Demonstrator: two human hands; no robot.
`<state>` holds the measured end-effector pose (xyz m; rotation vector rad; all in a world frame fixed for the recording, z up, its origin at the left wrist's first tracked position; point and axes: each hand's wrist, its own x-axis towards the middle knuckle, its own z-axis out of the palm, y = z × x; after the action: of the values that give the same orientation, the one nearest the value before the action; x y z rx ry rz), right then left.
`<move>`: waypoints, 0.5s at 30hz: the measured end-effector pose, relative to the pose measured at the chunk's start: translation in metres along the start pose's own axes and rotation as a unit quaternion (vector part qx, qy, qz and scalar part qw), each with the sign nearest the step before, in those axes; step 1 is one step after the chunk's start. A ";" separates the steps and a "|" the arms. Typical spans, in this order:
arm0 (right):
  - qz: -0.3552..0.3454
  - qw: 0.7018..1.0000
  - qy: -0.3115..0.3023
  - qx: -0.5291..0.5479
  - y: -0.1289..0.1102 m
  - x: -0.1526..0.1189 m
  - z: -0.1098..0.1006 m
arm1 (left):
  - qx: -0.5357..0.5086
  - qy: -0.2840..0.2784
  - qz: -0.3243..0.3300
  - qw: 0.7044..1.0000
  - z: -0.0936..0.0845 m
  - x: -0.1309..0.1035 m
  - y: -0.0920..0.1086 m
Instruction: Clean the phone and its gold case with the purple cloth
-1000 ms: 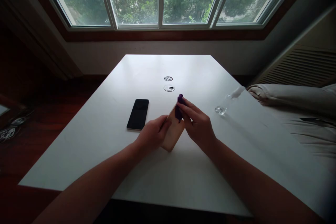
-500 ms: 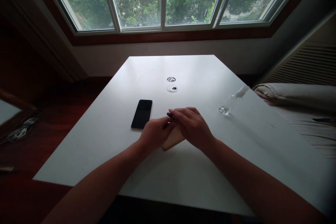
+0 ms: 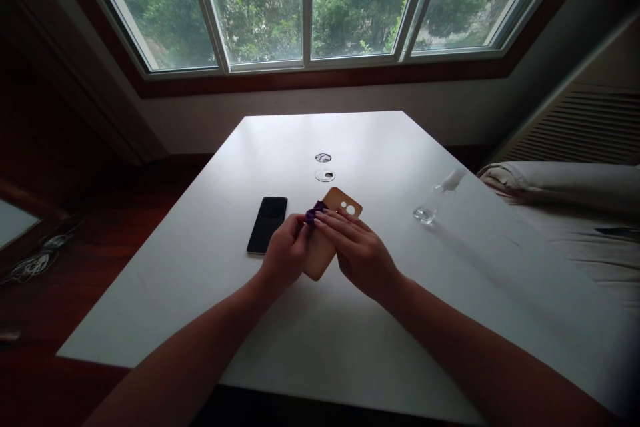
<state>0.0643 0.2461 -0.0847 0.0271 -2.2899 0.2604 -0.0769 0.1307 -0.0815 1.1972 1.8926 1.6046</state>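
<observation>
A tan phone case [image 3: 320, 259] with round camera holes at its far end is held at a slant above the table. My left hand [image 3: 287, 245] grips its left edge. My right hand [image 3: 361, 248] presses a small bunched purple cloth [image 3: 315, 212] against the case near its left edge, fingers closed over the cloth. Just left of my left hand a black phone [image 3: 268, 224] lies face up on the white table [image 3: 280, 340].
A clear spray bottle [image 3: 436, 201] lies or stands on the right of the table. Two round grommets [image 3: 324, 167] sit in the tabletop beyond my hands. Beige bedding [image 3: 550, 213] borders the table's right side, and cables [image 3: 37, 263] lie on the floor at left.
The case has turned so that its camera holes now show. My right hand and the purple cloth have shifted slightly left across it, exposing more of the cloth. The camera view tilted a little.
</observation>
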 end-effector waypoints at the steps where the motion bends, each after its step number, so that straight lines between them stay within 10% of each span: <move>1: 0.006 1.000 0.015 -0.013 0.002 0.000 0.000 | -0.031 0.004 -0.017 0.999 0.001 0.001 -0.001; 15: 0.075 0.996 0.051 -0.002 0.003 0.001 -0.002 | -0.295 -0.086 -0.175 0.935 -0.002 0.003 0.010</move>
<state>0.0650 0.2498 -0.0831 -0.1569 -2.1939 0.3285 -0.0764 0.1320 -0.0712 0.6706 1.2786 1.6306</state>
